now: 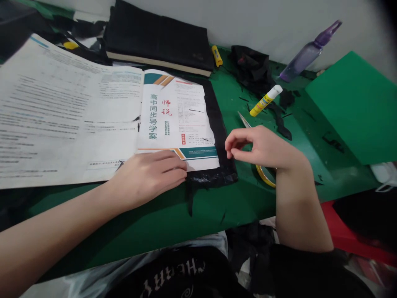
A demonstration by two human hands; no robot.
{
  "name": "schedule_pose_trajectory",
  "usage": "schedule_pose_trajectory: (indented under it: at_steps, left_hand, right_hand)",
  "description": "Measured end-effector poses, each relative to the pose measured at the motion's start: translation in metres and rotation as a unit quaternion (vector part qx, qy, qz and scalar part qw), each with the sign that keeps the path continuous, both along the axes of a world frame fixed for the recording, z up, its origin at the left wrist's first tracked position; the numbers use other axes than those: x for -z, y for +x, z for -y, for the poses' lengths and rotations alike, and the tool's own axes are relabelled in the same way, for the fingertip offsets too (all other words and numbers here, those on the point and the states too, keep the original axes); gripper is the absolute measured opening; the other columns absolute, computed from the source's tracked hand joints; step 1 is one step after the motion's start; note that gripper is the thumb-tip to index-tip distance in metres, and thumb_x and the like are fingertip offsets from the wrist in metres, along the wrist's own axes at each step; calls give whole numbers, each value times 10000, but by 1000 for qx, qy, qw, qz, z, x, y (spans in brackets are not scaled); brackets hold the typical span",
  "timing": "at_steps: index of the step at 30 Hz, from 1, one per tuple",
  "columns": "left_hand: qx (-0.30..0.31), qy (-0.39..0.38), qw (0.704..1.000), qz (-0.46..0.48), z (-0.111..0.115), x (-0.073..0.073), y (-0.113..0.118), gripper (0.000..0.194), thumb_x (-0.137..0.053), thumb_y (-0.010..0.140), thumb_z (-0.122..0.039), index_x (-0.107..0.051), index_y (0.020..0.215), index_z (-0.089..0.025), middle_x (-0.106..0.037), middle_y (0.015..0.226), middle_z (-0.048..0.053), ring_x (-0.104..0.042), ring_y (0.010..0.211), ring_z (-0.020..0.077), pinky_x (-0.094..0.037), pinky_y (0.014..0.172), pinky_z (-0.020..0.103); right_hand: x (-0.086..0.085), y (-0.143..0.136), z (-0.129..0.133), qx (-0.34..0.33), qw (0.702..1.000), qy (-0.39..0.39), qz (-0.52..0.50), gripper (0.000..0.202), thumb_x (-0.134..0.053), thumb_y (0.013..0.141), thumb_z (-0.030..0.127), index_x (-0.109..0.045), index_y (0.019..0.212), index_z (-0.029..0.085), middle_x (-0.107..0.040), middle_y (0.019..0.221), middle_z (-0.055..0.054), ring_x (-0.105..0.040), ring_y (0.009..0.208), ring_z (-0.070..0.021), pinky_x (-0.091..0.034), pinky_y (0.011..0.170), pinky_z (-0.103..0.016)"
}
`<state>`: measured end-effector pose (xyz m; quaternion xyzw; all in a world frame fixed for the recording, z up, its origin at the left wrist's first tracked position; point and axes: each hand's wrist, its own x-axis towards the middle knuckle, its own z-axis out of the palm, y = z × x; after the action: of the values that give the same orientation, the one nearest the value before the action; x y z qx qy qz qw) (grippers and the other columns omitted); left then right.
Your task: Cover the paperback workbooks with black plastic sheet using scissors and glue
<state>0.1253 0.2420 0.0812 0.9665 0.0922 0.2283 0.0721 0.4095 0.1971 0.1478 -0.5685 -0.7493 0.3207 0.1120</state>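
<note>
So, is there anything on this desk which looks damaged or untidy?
Yes. Small black scraps lie scattered across the green tabletop, and a few dark slivers lie on the printed page under the left hand, so it looks littered. The page's right edge is also ragged and uneven, with black material showing beyond it.

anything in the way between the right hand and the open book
Nothing visible does: the right hand is just at the edge of the open book. The scissors, partly hidden by the hand, aren't in between.

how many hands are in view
2: the left hand lies at the open book's lower edge; the right hand is beside the book, partly covering the scissors.
</note>
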Motion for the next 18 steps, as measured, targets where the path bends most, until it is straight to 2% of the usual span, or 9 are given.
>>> schedule_pose_trajectory:
  at_steps: [3,9,13,18]
  left_hand:
    - [6,3,1000,1,0,0,0,119,-542,921,-186,-661,933,-187,-721,1022,7,-650,954,180,-535,863,320]
    - [14,27,1000,3,0,-1,0,115,-544,924,-197,-657,931,-175,-720,1026,0,-649,936,190,-548,844,335]
    - [-1,28,1000,4,2,-2,1,125,-559,918,-218,-655,987,-180,-724,1008,6,-662,930,186,-553,841,325]
    - [-8,39,999,5,5,-3,2,135,-585,896,-213,-654,1005,-175,-725,977,24,-674,924,201,-563,805,336]
  right_hand:
    - [5,4,-3,12,997,64,38,121,-583,792,222,-661,885,220,-710,887,-2,-648,779,-153,-489,714,-283]
    - [21,1,-12,-7,988,121,94,193,-548,845,179,-681,979,216,-669,1054,-34,-621,854,-156,-471,774,-313]
    - [22,1,-13,-31,989,99,107,150,-553,853,199,-671,943,222,-660,1041,-32,-614,891,-168,-468,795,-324]
    - [10,8,-6,-51,991,65,108,131,-553,841,215,-661,915,227,-673,982,-22,-619,865,-167,-478,765,-315]
